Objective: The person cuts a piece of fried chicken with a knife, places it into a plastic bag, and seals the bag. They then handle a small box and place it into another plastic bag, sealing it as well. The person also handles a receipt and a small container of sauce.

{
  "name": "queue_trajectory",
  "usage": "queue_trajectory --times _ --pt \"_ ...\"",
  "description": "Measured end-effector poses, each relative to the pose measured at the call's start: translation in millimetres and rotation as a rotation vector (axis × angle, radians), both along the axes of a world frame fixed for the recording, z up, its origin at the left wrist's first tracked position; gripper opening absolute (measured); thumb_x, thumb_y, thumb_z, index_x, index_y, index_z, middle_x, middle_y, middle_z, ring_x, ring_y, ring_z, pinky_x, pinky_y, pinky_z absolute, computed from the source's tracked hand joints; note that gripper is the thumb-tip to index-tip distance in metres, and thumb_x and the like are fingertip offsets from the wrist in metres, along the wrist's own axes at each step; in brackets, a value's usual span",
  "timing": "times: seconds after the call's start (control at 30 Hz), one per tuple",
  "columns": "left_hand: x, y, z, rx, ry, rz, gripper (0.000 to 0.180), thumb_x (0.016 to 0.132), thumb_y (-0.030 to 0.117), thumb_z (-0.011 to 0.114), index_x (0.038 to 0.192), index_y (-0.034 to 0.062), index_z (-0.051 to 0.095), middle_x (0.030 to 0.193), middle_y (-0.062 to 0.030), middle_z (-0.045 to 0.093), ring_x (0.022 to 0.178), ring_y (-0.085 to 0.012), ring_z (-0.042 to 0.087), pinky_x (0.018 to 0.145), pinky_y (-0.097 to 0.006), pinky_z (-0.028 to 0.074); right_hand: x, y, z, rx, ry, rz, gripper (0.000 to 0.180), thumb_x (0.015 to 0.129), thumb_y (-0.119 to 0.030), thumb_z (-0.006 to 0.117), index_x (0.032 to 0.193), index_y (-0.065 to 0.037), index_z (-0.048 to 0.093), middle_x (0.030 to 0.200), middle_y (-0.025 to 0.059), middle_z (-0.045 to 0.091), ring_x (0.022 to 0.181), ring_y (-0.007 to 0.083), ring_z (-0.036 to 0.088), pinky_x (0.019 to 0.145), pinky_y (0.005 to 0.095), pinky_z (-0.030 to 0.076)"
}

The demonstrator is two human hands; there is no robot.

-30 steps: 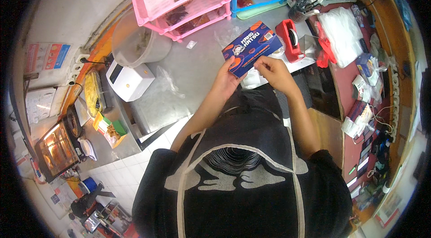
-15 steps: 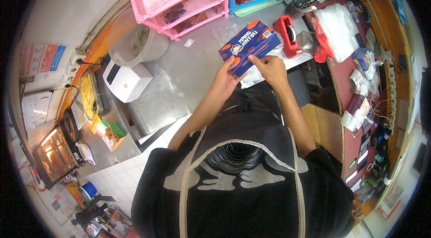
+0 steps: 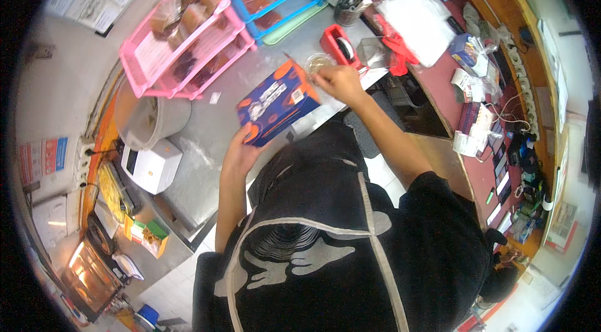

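Note:
My left hand [image 3: 240,152] grips the near left corner of a dark blue and orange cardboard box [image 3: 275,103], its thumb on the printed face. The box is held tilted above the metal table, and a narrow flap sticks up from its far edge. Just off the box's right end, my right hand [image 3: 338,85] is closed, fingers curled. Whatever is in its fingertips is hidden. A clear ring, apparently a roll of tape [image 3: 318,60], lies right beside those fingertips. Beyond it stands a red tape dispenser [image 3: 339,46].
Pink stacked trays [image 3: 141,60] and blue tiered trays [image 3: 250,6] stand at the far side. A clear bucket [image 3: 172,116] and white printer-like device [image 3: 153,166] are on the left. White plastic bags [image 3: 416,22] and a cup of scissors [image 3: 346,14] lie to the right.
My right hand has let go of the box and moved right of it, beside the clear ring. My left hand still holds the box, now turned to show its side. The view has shifted.

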State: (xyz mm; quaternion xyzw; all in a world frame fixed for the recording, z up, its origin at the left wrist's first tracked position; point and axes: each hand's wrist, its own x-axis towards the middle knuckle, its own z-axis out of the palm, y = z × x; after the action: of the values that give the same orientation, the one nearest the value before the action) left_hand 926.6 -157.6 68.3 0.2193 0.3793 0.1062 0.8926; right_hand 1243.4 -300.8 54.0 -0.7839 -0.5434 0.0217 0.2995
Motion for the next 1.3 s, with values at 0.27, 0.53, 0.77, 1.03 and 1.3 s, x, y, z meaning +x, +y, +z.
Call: queue_trajectory --times 0.27,0.53,0.77,1.03,1.3 --pt "-61 -1 -92 0.394 0.257 0.251 0.055 0.096 0.021 0.065 0.143 0.0078 0.041 0.136 -0.0089 0.055 0.124 -0.025 0.055 0.103 -0.05 0.045 222 -101 -20 0.269 0.073 -0.804 0.026 0.093 -0.018 0.058 0.113 -0.006 0.069 0.098 0.0215 0.072 0.092 0.0359 0.07 0.082 0.0438 0.054" --pt "-99 17 -133 0.724 1.002 -0.272 0.064 0.082 0.024 0.076 0.135 -0.0021 0.052 0.137 -0.0196 0.052 0.124 -0.0319 0.053 0.107 -0.046 0.04 395 -94 -48 -0.194 -0.04 -0.857 0.034 0.089 -0.01 0.05 0.118 -0.006 0.068 0.103 0.026 0.07 0.098 0.0397 0.069 0.089 0.0473 0.054" --pt "-85 -32 -98 1.192 1.265 -0.317 0.068 0.081 0.018 0.075 0.139 -0.0025 0.047 0.134 -0.0249 0.05 0.127 -0.0409 0.047 0.109 -0.047 0.037 463 -83 -81 -0.62 -0.215 -0.97 0.025 0.092 -0.013 0.05 0.104 -0.005 0.07 0.105 0.0186 0.07 0.101 0.0365 0.068 0.088 0.0446 0.056" --pt "-76 -79 -64 1.093 1.28 -0.015 0.042 0.088 0.009 0.066 0.128 -0.0004 0.057 0.131 -0.0161 0.057 0.122 -0.0307 0.054 0.1 -0.043 0.044 475 -107 -42 -0.201 -0.14 -0.711 0.032 0.083 -0.033 0.073 0.077 -0.002 0.069 0.075 0.0196 0.067 0.073 0.0362 0.067 0.07 0.0466 0.051" --pt "69 -67 -1 1.166 0.872 -0.028 0.036 0.092 0.007 0.062 0.127 0.0013 0.059 0.119 -0.0121 0.066 0.113 -0.0256 0.06 0.099 -0.038 0.045 458 -98 25 0.0 0.243 -0.507 0.035 0.089 -0.025 0.072 0.069 0.0 0.058 0.061 0.0049 0.054 0.059 0.0092 0.047 0.056 0.0315 0.04"
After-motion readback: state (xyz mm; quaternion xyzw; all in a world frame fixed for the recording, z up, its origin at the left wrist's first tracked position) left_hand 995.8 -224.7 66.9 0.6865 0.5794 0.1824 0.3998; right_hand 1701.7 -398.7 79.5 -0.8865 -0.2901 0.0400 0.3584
